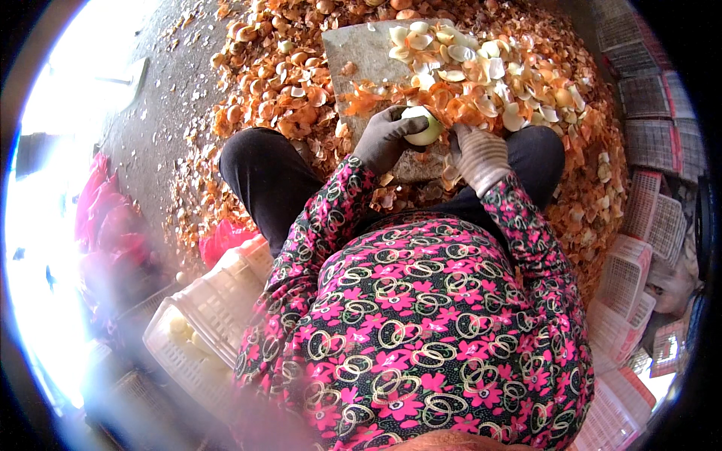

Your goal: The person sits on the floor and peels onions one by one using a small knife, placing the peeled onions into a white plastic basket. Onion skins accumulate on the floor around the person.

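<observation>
Closest to the camera is the person's own lap and a bright pink flowered top [421,316], with both sleeves running forward so the hands meet right over the knees, which looks like a comfy way to work while seated low. Down at the left sits a white plastic crate [203,316] with a few pale peeled onions inside, parked within easy reach of the left arm. The left hand [387,139], in a dark glove, is wrapped around a peeled onion [423,128], cupping it from the side so the pale bulb stays steady. The right hand [477,154], in a light knit glove, is curled in right beside it; whether it grips a blade I can't tell, the fingers hide it. Just past the hands is a grey board [361,56] with skins and white trimmings heaped on it, and beyond that the orange onion skins [278,83] spread over the floor. Stacked empty crates [639,248] line the right edge.
</observation>
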Tool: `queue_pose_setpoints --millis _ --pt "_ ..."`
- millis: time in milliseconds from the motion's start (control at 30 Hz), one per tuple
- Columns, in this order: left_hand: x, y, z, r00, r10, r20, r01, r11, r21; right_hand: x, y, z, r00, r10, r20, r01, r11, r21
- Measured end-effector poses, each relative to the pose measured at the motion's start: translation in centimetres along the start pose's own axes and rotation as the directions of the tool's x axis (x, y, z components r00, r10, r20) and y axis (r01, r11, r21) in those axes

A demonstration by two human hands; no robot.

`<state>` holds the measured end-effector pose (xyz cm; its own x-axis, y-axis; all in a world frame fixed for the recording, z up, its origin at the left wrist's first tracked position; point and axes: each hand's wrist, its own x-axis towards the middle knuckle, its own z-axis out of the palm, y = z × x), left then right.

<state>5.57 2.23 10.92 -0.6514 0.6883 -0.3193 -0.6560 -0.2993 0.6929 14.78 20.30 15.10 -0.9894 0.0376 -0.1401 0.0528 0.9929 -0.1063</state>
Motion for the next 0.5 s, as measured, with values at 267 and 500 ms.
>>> queue_pose_setpoints --millis 267,500 --pt "0.0 -0.2 -0.5 0.998 0.04 0.058 -0.034 0.995 -0.091 3.0 6.8 9.5 0.986 0.167 -0.029 -0.125 0.829 0.545" --pt "0.0 -0.1 -0.1 0.996 0.066 0.059 -0.067 0.998 0.017 1.9 1.2 1.9 0.966 0.245 -0.081 0.036 0.183 0.982"
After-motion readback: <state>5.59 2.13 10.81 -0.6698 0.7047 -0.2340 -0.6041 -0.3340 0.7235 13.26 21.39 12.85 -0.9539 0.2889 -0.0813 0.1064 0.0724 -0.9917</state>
